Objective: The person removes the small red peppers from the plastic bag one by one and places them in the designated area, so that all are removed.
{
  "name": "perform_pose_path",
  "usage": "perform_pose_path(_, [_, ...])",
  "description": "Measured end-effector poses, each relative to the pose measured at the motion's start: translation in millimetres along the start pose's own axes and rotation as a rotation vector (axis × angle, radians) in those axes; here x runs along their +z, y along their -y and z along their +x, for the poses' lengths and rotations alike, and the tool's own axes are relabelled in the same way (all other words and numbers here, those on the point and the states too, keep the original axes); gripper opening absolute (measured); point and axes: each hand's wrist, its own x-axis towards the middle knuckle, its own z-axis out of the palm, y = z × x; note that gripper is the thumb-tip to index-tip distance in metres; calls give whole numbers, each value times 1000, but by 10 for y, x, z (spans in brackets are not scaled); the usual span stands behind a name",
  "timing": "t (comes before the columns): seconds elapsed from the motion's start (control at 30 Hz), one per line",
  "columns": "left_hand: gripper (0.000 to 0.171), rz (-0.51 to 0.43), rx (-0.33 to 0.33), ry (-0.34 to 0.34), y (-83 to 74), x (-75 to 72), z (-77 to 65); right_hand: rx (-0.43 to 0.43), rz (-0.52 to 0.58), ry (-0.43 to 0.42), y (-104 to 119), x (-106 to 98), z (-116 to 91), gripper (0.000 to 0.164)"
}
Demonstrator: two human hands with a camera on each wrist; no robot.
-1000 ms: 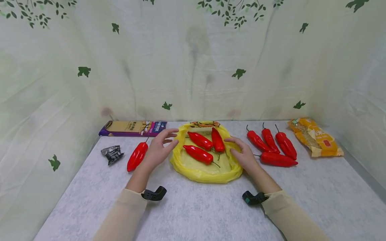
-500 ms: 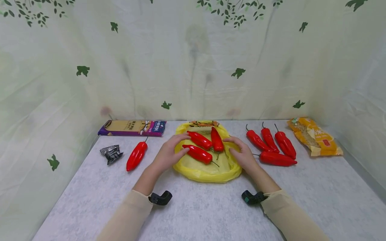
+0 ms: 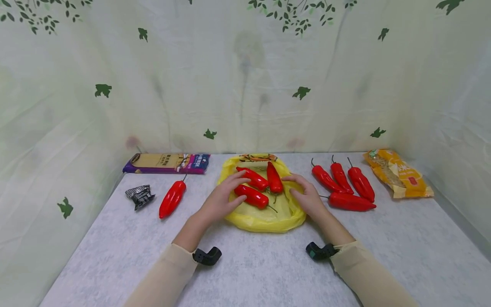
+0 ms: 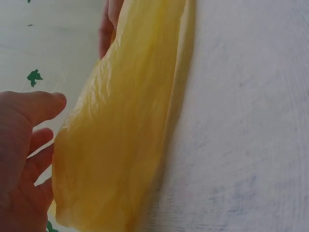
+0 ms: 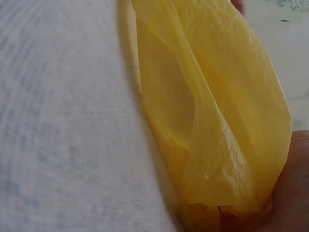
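Note:
A yellow plastic bag [image 3: 264,224] lies spread on the table with its mouth facing up. Three red chili peppers [image 3: 253,196] rest inside it. My left hand [image 3: 221,200] is over the bag's left rim, its fingers spread and overlapping the nearer peppers in the head view. In the left wrist view the thumb and fingers of that hand [image 4: 24,145] stand apart, beside the yellow wall of the bag [image 4: 111,145]. My right hand [image 3: 310,200] is at the bag's right rim with relaxed, bent fingers. The right wrist view shows part of it [image 5: 294,183] against the bag's edge.
On the right lie several more red chili peppers [image 3: 350,201], with an orange food packet [image 3: 399,175] beyond them. To the left are a single red chili pepper [image 3: 172,199], a small black wrapper [image 3: 140,197] and a purple-and-tan noodle packet [image 3: 166,163].
My left hand has moved rightward from beside the bag to over its left rim, reaching across the peppers. The right hand stays almost still at the right rim.

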Motion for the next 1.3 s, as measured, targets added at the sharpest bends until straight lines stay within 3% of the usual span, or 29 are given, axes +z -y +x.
perform_pose_path(0.43, [51,1,-45,123,56,111,-19,2,-1,6,-10,3,0,36])
perform_pose_path(1.07, [49,121,-49,209,69,161,-33,17,-19,3,-6,6,15,35])
perform_pose_path(1.3, [50,144,-39,207,77,171,-27,0,-14,4,1,7,10,35])
